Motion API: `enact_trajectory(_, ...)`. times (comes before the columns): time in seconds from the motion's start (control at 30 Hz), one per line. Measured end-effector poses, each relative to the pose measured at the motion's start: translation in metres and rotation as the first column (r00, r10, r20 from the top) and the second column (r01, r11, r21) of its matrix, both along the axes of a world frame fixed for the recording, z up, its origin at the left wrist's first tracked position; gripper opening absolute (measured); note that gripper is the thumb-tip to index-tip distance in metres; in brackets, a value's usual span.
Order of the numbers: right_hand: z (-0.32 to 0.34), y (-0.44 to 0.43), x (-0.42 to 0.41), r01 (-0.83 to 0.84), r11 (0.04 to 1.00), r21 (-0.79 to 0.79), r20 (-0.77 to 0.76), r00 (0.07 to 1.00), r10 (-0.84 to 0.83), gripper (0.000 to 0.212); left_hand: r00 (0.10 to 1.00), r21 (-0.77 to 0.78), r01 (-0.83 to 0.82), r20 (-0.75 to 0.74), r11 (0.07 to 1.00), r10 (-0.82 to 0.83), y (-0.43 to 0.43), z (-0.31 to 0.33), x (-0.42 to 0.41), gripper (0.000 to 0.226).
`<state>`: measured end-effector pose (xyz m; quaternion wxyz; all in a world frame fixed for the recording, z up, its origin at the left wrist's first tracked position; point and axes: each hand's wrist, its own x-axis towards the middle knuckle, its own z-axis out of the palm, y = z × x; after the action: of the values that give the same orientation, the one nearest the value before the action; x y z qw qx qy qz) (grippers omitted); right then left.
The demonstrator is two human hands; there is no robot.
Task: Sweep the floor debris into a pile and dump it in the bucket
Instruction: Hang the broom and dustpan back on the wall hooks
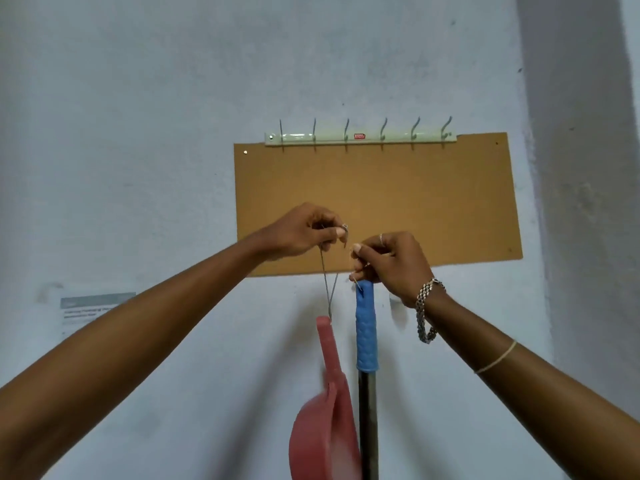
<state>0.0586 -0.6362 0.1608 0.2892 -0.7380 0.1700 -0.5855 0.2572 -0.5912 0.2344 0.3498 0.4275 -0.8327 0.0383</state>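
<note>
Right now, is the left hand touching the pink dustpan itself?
Apart. The head view shows the left hand pinching only the string. The dustpan hangs from that string, with a plain gap below the hand.

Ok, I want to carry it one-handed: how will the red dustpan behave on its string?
Probably light: the left hand holds the dustpan by a thin string alone. Likely to swing and twist; its pan looks motion-blurred. The plastic should be stiff.

Pink plastic dustpan (325, 441) is hung just left of the blue-gripped broom handle (366, 334), both set below the tan rectangular board (398, 202); pale metal hook rail (360, 137) is fixed along its top.
</note>
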Motion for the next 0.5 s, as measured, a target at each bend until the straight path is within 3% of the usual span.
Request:
enact_trajectory(0.1,0.052,-0.020,-0.003,0.079,0.990,-0.116,0.003,0.997,-0.079,0.018,0.992,-0.165,-0.074,0.091,0.984,0.090,-0.016,0.052,-0.002,0.013)
enact_trajectory(0.27,0.124,-0.058,-0.008,0.136,0.969,-0.208,0.076,0.990,-0.122,0.016,0.996,-0.288,-0.088,-0.022,0.953,0.085,-0.037,0.110,-0.010,0.016)
enact_trajectory(0.5,0.196,-0.091,-0.006,0.140,0.934,-0.330,0.083,0.989,-0.119,0.018,0.961,-0.461,-0.274,-0.105,0.844,0.255,-0.071,0.155,-0.021,0.018)
